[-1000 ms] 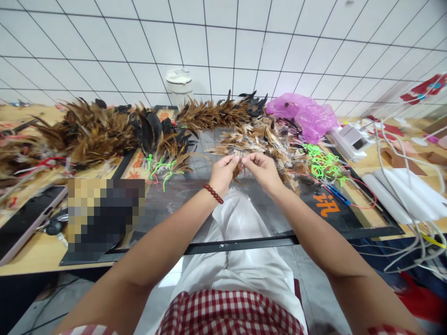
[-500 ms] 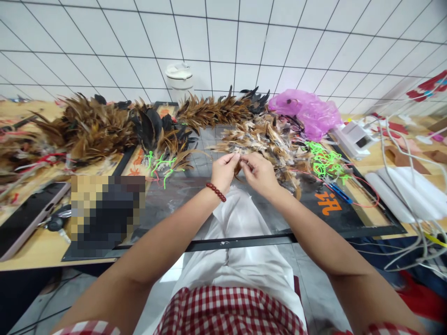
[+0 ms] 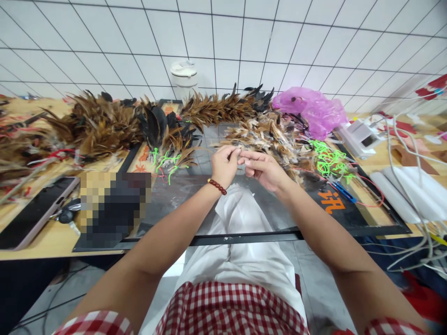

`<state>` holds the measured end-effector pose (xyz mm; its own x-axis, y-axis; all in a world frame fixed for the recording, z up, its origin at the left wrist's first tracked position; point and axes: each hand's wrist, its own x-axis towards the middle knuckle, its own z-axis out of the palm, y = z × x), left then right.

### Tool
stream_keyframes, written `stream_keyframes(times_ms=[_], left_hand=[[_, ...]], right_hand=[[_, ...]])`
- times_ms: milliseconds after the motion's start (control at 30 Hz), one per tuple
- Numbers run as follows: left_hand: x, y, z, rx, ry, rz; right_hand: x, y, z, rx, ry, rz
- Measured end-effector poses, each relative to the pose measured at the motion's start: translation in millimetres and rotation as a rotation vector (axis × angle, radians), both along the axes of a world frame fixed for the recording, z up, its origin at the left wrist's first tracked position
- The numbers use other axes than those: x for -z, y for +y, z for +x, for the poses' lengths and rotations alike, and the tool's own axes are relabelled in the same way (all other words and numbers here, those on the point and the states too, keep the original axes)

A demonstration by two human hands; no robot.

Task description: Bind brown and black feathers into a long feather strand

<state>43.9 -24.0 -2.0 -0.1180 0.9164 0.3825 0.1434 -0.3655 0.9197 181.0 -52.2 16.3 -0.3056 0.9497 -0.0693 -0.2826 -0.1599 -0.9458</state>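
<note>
My left hand [image 3: 225,163], with a brown bead bracelet [image 3: 217,186] at the wrist, is closed in a pinch above the glass-topped board [image 3: 188,204]. The fingers of my right hand [image 3: 263,168] are drawn together, their tips meeting those of my left. Whatever lies between the fingertips is too small and covered to make out. Just beyond my hands is a loose heap of light brown feathers [image 3: 268,135]. To the left, a bunch of dark feathers [image 3: 164,135] has bright green cord ends [image 3: 166,160] at its base.
A feather strip [image 3: 218,109] lies behind, with more brown feathers [image 3: 101,123] at left. A pink plastic bag [image 3: 310,109], tangled green cord [image 3: 328,158], blue cutter [image 3: 344,192] and white device [image 3: 361,137] are right. A phone [image 3: 38,211] and keys [image 3: 68,215] sit left.
My right hand's fingers have straightened somewhat and its palm has turned more into view. The brown bit seen below the fingertips is no longer visible. The view has shifted slightly.
</note>
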Motion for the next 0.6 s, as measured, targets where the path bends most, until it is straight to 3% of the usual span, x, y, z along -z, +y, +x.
stream_keyframes(times_ms=[133, 233, 300, 433, 500, 600], left_hand=[[-0.3, 2, -7, 0.008, 0.066, 0.029], [-1.3, 5, -9, 0.03, 0.073, 0.023], [-2.5, 6, -7, 0.047, 0.006, -0.059], [-6.0, 6, 1, 0.176, -0.265, -0.401], [-7.5, 4, 3, 0.226, -0.349, -0.478], [-7.9, 1, 4, 0.28, -0.36, -0.461]], right_hand=[[-6.0, -4, 1, -0.074, 0.068, -0.015], [-6.8, -4, 2, -0.12, 0.0, 0.013], [-3.5, -2, 4, -0.011, -0.155, 0.1], [6.6, 5, 6, 0.342, -0.377, 0.336], [8.7, 8, 7, 0.401, -0.356, 0.349], [7.5, 8, 7, 0.376, -0.29, 0.299]])
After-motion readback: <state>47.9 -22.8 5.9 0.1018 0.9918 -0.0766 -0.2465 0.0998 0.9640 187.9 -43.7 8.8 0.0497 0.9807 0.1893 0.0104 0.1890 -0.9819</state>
